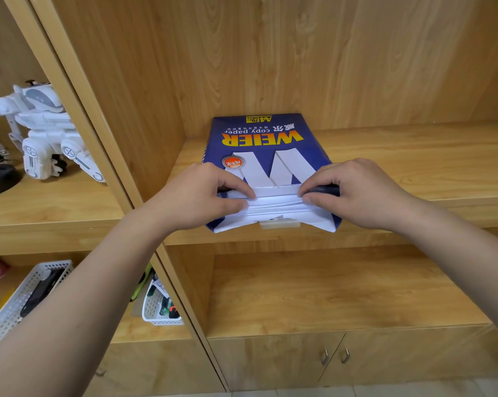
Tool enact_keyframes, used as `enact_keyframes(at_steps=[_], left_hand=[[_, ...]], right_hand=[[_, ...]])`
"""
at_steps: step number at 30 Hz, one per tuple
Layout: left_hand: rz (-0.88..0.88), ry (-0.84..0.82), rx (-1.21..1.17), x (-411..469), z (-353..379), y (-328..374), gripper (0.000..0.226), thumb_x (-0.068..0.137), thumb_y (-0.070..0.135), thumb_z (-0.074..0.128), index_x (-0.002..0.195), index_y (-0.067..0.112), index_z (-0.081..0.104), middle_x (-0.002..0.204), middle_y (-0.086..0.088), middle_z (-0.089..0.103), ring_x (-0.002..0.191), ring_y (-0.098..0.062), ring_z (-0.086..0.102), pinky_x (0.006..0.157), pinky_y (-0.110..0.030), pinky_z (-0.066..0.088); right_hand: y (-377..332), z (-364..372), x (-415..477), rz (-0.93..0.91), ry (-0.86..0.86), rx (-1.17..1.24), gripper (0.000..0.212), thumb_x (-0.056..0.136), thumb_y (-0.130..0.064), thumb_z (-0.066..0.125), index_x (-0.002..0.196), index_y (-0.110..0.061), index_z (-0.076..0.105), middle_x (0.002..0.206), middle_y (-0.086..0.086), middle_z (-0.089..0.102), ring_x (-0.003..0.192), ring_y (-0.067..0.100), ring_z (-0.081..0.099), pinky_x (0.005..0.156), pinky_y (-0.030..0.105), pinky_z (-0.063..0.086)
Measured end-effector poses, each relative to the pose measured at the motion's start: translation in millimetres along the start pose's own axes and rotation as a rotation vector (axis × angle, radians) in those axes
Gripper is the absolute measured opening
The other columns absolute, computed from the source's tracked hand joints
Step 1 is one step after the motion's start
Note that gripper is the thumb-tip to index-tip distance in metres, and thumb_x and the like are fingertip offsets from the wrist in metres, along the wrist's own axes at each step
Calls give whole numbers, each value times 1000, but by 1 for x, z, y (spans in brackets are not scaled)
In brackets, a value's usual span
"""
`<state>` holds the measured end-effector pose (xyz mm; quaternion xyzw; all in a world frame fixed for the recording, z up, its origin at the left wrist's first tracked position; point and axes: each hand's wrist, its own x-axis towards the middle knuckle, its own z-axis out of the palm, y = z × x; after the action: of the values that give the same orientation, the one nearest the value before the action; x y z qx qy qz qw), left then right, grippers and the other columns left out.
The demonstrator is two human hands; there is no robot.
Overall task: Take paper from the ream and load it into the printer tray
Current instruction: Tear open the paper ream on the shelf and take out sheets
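A blue ream of copy paper (266, 144) lies on a wooden shelf (399, 156), its near end torn open. White sheets (275, 206) show in a stack at that open end. My left hand (196, 196) pinches the left part of the stack, thumb below and fingers on top. On the right part of the stack my right hand (356, 193) grips in the same way, its fingers tucked under the wrapper's edge. No printer or tray is in view.
A lower shelf (328, 296) sits beneath the ream, with cabinet doors (336, 356) below it. In the left bay stand a white toy robot (47, 133), a white perforated basket (21, 299) and a smaller basket (159, 308) with small items.
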<state>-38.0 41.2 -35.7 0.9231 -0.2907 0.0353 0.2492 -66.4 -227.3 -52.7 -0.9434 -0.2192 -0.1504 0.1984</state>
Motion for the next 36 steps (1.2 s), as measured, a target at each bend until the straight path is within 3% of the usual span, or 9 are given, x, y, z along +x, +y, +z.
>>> enact_keyframes(at_steps=[3, 7, 9, 11, 17, 23, 28, 36], left_hand=[[-13, 13, 13, -1, 2, 1, 12, 86, 32, 72, 93, 41, 77, 62, -6, 62, 54, -12, 39, 51, -25, 27], [-33, 81, 111, -1, 11, 8, 10, 83, 42, 74, 90, 37, 77, 63, 27, 66, 65, 1, 56, 56, -18, 40], [-16, 136, 177, -1, 17, 8, 15, 82, 45, 73, 92, 35, 78, 87, 20, 75, 82, -6, 64, 74, -30, 52], [-4, 167, 204, -2, 20, 8, 15, 82, 45, 73, 92, 35, 78, 96, 15, 77, 87, -13, 66, 78, -36, 53], [7, 140, 154, -1, 17, 12, 10, 86, 35, 72, 90, 31, 80, 98, 20, 77, 83, -7, 65, 78, -31, 52], [43, 179, 180, -2, 21, 9, 14, 89, 35, 68, 92, 29, 80, 99, 18, 78, 93, -10, 70, 81, -37, 54], [73, 222, 172, -6, 24, 11, 27, 86, 40, 55, 89, 27, 79, 98, 17, 78, 93, -12, 71, 76, -40, 55], [86, 240, 222, -9, 27, 12, 28, 91, 38, 51, 93, 27, 77, 101, 13, 76, 90, -19, 69, 71, -43, 55]], right_hand=[[-1, 2, -2, -31, 21, -31, 12, 89, -22, 65, 91, -25, 77, 93, -14, 75, 86, 16, 67, 78, 38, 50], [-1, 6, -5, -57, 63, -60, 14, 90, -22, 63, 91, -21, 77, 92, -10, 76, 84, 19, 68, 74, 40, 52], [-2, 7, -6, -66, 78, -68, 16, 90, -23, 61, 91, -21, 77, 91, -10, 76, 84, 19, 68, 73, 39, 52], [-2, 7, -6, -67, 80, -71, 16, 90, -23, 61, 91, -21, 76, 89, -9, 75, 82, 18, 67, 73, 39, 52], [-2, 8, -7, -57, 90, -58, 19, 89, -27, 58, 91, -22, 76, 90, -9, 76, 82, 19, 67, 73, 40, 52], [-4, 9, -9, -33, 87, -43, 21, 85, -31, 56, 90, -25, 76, 89, -11, 75, 82, 17, 66, 74, 42, 52], [-4, 8, -10, -37, 79, -50, 22, 83, -33, 60, 92, -23, 77, 97, -11, 76, 90, 17, 67, 79, 42, 52], [-3, 12, -12, -87, 122, -71, 19, 84, -24, 63, 93, -16, 78, 98, -6, 76, 92, 20, 69, 79, 39, 54]])
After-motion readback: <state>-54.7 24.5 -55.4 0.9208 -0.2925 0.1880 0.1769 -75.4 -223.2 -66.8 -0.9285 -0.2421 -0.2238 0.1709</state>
